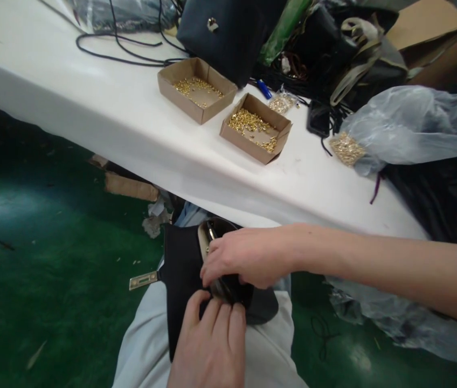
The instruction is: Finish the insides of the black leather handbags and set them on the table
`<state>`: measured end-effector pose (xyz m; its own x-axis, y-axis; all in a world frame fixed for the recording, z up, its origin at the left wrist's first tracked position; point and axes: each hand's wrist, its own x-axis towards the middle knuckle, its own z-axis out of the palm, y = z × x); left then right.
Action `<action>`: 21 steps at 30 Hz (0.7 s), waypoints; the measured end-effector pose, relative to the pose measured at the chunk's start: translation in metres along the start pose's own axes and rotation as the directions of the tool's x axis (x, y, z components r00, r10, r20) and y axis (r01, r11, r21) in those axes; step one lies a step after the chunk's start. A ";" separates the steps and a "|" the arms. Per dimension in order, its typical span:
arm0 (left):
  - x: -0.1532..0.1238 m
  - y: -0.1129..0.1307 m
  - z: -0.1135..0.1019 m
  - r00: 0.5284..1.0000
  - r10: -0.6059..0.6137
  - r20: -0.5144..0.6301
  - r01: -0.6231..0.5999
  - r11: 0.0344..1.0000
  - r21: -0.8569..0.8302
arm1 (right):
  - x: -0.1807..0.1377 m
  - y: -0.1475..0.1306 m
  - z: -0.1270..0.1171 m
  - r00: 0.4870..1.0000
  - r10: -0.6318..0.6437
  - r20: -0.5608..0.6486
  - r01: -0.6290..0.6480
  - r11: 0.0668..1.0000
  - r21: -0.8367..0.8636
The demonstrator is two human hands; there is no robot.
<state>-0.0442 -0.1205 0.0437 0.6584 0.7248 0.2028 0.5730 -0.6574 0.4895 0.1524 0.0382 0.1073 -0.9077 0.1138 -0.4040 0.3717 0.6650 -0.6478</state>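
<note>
A black handbag [182, 258] lies across my lap with its flap folded out to the left. On the flap's end sits a gold metal clasp plate [143, 280] with a slot. My left hand [212, 342] has its fingers curled over the near edge of the bag's mouth, gripping it. From the right, my right hand [239, 258] reaches across the opening, fingers bent and pressed together at the bag's rim. Its thumb and fingertips are partly hidden inside. A metal zip part [211, 231] shows in the opening, above my right fingers.
On the white table [123, 108] stand two cardboard trays, the left tray [180, 105] and the right tray [244, 145], both holding small gold fittings. Behind them is a larger black bag [228, 37]. A clear plastic bag [414, 126] of fittings lies right. Cardboard scraps [131, 187] lie below.
</note>
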 end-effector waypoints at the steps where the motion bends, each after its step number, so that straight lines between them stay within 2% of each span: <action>1: 0.000 0.000 -0.001 1.000 0.004 0.008 -0.004 1.000 -0.010 | 0.006 0.003 -0.001 0.999 -0.038 0.034 0.038 0.999 -0.011; 4: 0.003 -0.001 -0.003 0.999 0.027 0.047 -0.026 0.999 -0.032 | 0.020 0.010 -0.001 0.987 -0.106 0.118 0.116 0.990 -0.080; 7: 0.006 -0.005 -0.004 0.996 0.057 0.067 -0.053 0.997 -0.059 | 0.026 0.015 0.002 0.979 -0.119 0.166 0.144 0.978 -0.147; 12: 0.014 -0.010 -0.010 0.985 0.118 0.127 -0.108 0.991 -0.080 | 0.032 0.018 0.010 0.976 -0.169 0.140 0.193 0.965 -0.177; 16: 0.017 -0.015 -0.016 0.974 0.169 0.150 -0.163 0.985 -0.054 | 0.046 0.013 0.009 0.968 -0.149 0.204 0.198 0.949 -0.246; 21: 0.008 -0.027 -0.018 0.974 0.170 0.152 -0.161 0.984 -0.070 | 0.051 0.004 0.009 0.961 -0.098 0.258 0.167 0.950 -0.263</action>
<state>-0.0637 -0.0930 0.0474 0.8127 0.5625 0.1520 0.4238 -0.7497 0.5083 0.1096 0.0402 0.0788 -0.8585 -0.1458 -0.4916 0.1506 0.8448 -0.5135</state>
